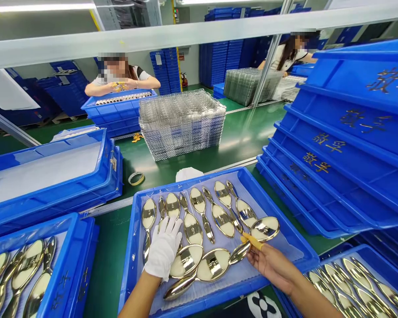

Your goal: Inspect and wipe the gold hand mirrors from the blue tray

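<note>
In the head view my left hand [164, 247], in a white glove, lies over the shiny gold, oval-headed handled pieces. Its fingers stretch out toward one oval head [173, 204] and cover part of the pieces below. My right hand [268, 260], bare with yellow covers on fingertips, grips the handle of a gold handled piece [264, 229]. That piece is held over the right side of a blue tray [252, 287]. Two more gold pieces lie near the tray's front, one with its head at the middle [213, 265]. Others lie in a row with heads alternating, on a whitish liner.
Blue trays [351, 145] stand stacked at right. More trays of gold pieces are at lower left [69, 265] and lower right [368, 251]. A tape roll [136, 178] and stacked clear plastic trays [182, 128] lie beyond. Two people [122, 79] work across the bench.
</note>
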Available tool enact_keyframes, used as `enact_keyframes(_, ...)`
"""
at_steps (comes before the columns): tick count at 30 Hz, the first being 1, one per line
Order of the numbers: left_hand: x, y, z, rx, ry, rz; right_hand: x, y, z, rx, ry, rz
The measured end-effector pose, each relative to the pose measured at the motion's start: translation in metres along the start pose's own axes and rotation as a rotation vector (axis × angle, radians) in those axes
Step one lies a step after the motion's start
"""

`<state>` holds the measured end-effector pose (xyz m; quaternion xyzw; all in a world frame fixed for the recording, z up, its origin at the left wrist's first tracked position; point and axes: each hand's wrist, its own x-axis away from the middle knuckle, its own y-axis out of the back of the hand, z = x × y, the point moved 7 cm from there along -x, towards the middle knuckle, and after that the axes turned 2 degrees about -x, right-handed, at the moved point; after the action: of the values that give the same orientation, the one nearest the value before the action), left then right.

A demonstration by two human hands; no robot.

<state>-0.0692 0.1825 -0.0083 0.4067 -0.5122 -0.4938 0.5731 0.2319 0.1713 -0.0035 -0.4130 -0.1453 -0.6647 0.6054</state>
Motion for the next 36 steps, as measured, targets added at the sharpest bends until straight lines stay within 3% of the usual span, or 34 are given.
enact_keyframes(9, 0.001, -0.001, -0.001, -0.001, 0.004, -0.015, -0.007, 0.022, 0.013, 0.119, -0.094, -0.031)
enact_keyframes(21, 0.007, -0.003, -0.002, 0.009, 0.012, 0.038, -0.007, 0.025, 0.002, 0.175, -0.091, -0.123)
enact_keyframes(26, 0.008, -0.006, -0.001, 0.034, 0.001, 0.048, 0.003, 0.016, 0.009, 0.160, -0.116, -0.126)
enact_keyframes(32, 0.004, 0.001, -0.001, 0.081, 0.012, 0.044, 0.032, 0.002, 0.014, 0.191, -0.255, -0.046)
enact_keyframes(34, 0.004, 0.006, -0.002, 0.099, -0.003, 0.050, 0.039, -0.004, 0.013, 0.263, -0.275, -0.012)
enact_keyframes(36, 0.008, 0.014, -0.001, 0.123, -0.027, 0.071, 0.041, -0.018, 0.015, 0.446, -0.189, 0.060)
